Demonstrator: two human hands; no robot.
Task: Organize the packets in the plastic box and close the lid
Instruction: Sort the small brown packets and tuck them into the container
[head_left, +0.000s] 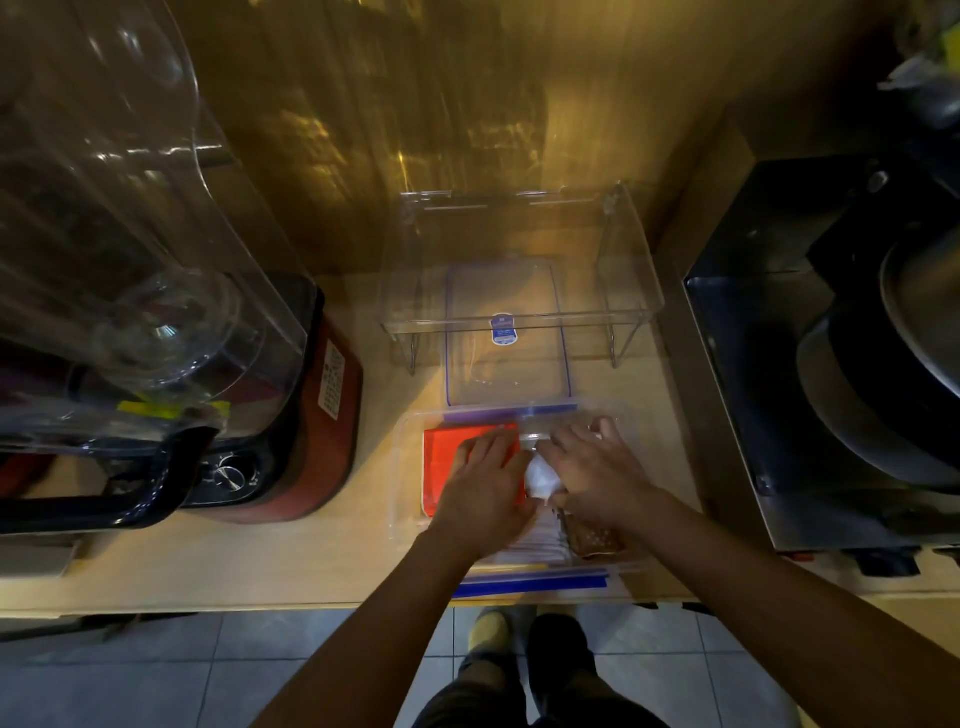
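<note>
Both hands work inside the plastic box (405, 467) near the surface's edge, left hand (485, 480) flat, fingers spread, on an orange packet (441, 457), right hand (597, 475) curled over a white packet (543, 475), still arranging; afterwards the clear lid (506, 338) lying just beyond needs fitting.

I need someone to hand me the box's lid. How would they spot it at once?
On the wooden counter, find the plastic box where both hands are working. The lid lies flat just behind it, under a clear shelf. It alone is a clear rectangle with a blue edge and no packets in it.
</note>
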